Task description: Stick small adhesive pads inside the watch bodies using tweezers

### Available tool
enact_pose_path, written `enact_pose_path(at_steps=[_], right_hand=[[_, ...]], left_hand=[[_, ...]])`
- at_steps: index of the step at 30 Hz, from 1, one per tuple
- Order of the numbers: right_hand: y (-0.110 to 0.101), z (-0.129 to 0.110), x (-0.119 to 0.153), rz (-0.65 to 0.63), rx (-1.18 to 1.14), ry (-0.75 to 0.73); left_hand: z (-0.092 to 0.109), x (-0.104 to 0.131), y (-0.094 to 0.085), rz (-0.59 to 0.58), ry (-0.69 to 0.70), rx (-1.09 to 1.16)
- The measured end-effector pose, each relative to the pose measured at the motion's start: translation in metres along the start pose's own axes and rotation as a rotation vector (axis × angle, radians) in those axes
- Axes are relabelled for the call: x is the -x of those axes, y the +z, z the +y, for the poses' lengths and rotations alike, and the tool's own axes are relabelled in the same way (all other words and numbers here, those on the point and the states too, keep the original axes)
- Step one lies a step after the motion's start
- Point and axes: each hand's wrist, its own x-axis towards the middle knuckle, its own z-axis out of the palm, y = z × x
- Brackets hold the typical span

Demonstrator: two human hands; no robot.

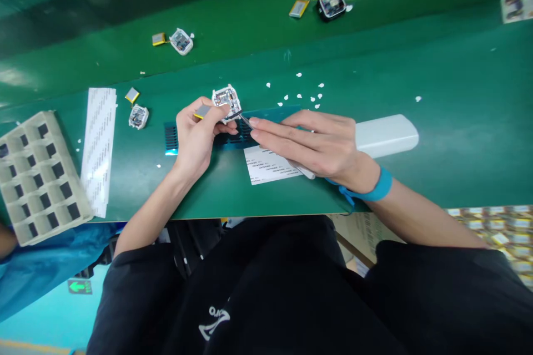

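Note:
My left hand [195, 138] is closed around a white smartwatch case [225, 97] whose inside, with circuit parts, faces up. A silver battery with a yellow edge [201, 111] lies by the thumb of that hand. In my right hand [322, 141] the fingers pinch slim metal tweezers [245, 121], their tip at the lower right edge of the case. Below the right palm shows the end of a white object [307, 172], mostly hidden. Under both hands lies a dark blue-green slotted strip [171, 137], beside a printed white sheet [266, 166].
Small white stickers [298, 96] lie scattered beyond my right hand. Other open watch cases [139, 116] with batteries sit farther out. At left are a printed strip [100, 150] and a compartment tray [44, 177], near another person's blue sleeve [54, 260]. A white rounded object [387, 134] lies right.

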Motion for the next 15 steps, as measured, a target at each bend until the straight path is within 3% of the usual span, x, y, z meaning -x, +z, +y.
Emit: enact_pose_path(at_steps=[8, 15], right_hand=[[0.0, -0.004, -0.001, -0.01, -0.033, -0.014], [0.0, -0.007, 0.01, -0.155, -0.174, 0.166]], left_hand=[[-0.001, 0.005, 0.004, 0.007, -0.028, 0.002], [-0.01, 0.006, 0.004, -0.003, 0.03, -0.038]])
